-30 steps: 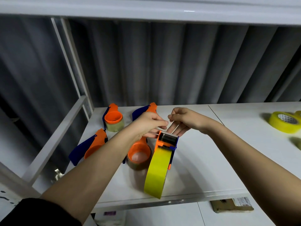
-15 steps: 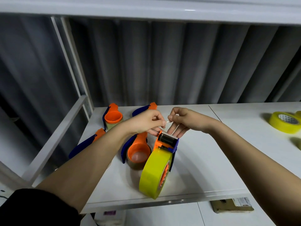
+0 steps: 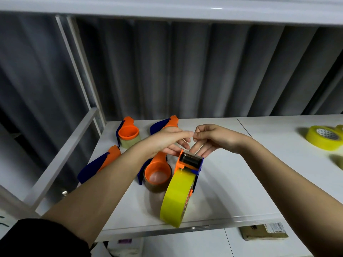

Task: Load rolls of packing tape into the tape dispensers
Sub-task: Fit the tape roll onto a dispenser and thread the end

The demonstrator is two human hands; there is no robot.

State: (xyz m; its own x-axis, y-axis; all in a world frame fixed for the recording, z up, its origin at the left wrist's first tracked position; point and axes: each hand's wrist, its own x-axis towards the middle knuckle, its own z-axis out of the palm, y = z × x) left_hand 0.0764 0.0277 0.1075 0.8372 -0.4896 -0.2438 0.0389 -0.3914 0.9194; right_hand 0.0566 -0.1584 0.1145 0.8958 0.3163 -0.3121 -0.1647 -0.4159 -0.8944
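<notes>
An orange-and-blue tape dispenser stands on the white table with a yellow tape roll mounted on it, its black roller facing me. Just above the roller, my left hand and my right hand meet, each pinching the thin free end of the tape between thumb and forefinger. The other fingers point down toward the dispenser's head.
Several more orange-and-blue dispensers lie at the table's left: one with clear tape, one with brown tape, and two others. A loose yellow roll lies far right. A metal rack frame borders the left edge.
Both hands have risen slightly, drawing the tape end up from the roller. The dispenser with the yellow roll has turned a little, showing more of the roll's side.
</notes>
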